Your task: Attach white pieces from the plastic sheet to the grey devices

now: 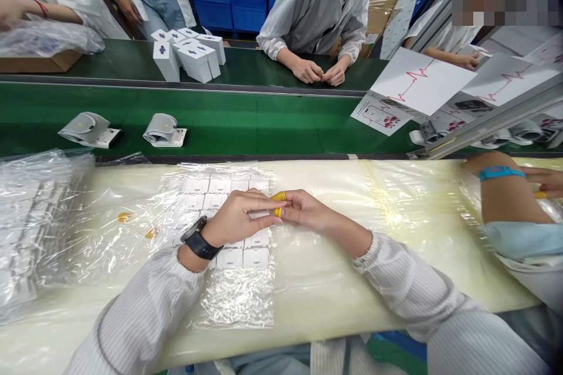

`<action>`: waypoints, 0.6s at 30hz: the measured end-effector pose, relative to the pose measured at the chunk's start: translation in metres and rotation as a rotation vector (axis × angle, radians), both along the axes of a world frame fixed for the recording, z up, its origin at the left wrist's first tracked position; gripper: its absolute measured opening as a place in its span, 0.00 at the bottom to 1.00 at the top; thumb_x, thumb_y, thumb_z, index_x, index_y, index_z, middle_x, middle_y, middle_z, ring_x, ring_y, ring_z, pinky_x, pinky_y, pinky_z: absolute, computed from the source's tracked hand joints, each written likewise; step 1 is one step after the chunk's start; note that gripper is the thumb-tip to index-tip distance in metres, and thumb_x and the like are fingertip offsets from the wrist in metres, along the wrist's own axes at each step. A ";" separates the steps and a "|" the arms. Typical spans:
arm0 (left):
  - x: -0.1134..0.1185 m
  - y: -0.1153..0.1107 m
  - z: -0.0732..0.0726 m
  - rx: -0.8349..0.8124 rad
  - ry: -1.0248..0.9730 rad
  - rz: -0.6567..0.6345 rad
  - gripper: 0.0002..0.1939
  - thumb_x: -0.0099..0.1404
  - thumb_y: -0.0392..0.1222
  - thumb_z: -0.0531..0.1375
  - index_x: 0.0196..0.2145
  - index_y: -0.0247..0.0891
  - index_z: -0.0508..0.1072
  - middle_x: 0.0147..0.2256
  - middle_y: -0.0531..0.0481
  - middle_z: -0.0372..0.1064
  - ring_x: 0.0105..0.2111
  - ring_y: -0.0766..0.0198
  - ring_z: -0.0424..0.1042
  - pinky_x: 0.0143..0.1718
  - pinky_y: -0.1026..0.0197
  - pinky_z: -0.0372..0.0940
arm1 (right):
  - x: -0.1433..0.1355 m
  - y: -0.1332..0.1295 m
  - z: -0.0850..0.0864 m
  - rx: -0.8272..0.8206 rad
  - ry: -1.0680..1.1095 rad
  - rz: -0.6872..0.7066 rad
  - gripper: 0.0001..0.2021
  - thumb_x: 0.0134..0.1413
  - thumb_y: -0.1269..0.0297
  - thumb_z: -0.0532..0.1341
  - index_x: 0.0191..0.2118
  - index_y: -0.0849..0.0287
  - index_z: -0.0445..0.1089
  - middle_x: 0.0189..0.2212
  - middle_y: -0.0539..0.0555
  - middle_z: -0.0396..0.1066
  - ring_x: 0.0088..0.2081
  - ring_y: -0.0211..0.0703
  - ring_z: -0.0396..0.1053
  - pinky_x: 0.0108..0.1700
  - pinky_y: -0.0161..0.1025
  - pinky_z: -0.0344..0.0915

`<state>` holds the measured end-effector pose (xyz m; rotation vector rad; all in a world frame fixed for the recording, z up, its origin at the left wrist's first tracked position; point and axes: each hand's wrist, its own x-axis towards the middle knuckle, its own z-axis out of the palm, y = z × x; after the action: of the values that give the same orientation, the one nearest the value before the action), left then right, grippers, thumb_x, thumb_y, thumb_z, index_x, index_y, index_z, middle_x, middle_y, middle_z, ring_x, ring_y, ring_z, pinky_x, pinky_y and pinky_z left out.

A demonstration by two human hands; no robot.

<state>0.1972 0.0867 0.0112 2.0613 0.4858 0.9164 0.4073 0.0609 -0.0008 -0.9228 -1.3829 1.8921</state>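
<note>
Where the two bare hands meet, a small yellow, thin-walled ring-shaped piece (277,212) appears between the fingertips, its rounded rim facing the left hand (235,217). A smooth, tapering yellow sleeve (279,195) covers a fingertip of the right hand (310,211) just beyond it, at twelve o'clock from the ring. The ring lies between the left thumb and forefinger, which pinch it; at three o'clock it adjoins the right thumb tip. The right fingers are bent together, but whether they also grip it cannot be told.

Taking the fingertips as the clock's centre, a transparent plastic bag of white rectangular pieces (240,299) lies at eight o'clock, partly beneath the left hand. Two loose, crumpled yellow pieces (151,234) rest at nine o'clock on transparent film; farther out in that direction are stacked transparent bags with white contents (30,228). Two folded grey fabric cuffs (162,128) stand at ten o'clock on a green belt (290,126).
</note>
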 end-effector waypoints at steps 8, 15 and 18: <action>0.015 -0.018 0.002 0.064 0.063 -0.031 0.23 0.60 0.45 0.69 0.53 0.47 0.75 0.41 0.49 0.80 0.42 0.59 0.78 0.49 0.55 0.69 | -0.015 -0.008 0.001 0.128 -0.088 -0.019 0.17 0.45 0.56 0.72 0.35 0.62 0.71 0.32 0.51 0.71 0.35 0.41 0.69 0.36 0.37 0.66; 0.010 -0.016 0.016 0.016 0.082 0.042 0.14 0.61 0.44 0.68 0.45 0.42 0.80 0.38 0.48 0.80 0.38 0.61 0.78 0.42 0.59 0.72 | -0.012 -0.004 0.002 0.012 -0.076 -0.039 0.18 0.45 0.54 0.72 0.33 0.63 0.70 0.29 0.49 0.69 0.32 0.38 0.68 0.35 0.36 0.64; 0.022 -0.029 0.015 0.024 0.001 0.051 0.12 0.62 0.41 0.67 0.45 0.40 0.80 0.40 0.46 0.80 0.41 0.60 0.79 0.46 0.59 0.72 | -0.009 -0.008 0.007 0.070 -0.075 0.030 0.17 0.44 0.57 0.72 0.33 0.63 0.69 0.29 0.49 0.69 0.32 0.39 0.67 0.34 0.36 0.64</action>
<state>0.2194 0.0573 0.0258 2.0795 0.5329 0.9556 0.3982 0.0531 0.0064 -0.9527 -1.5052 1.8356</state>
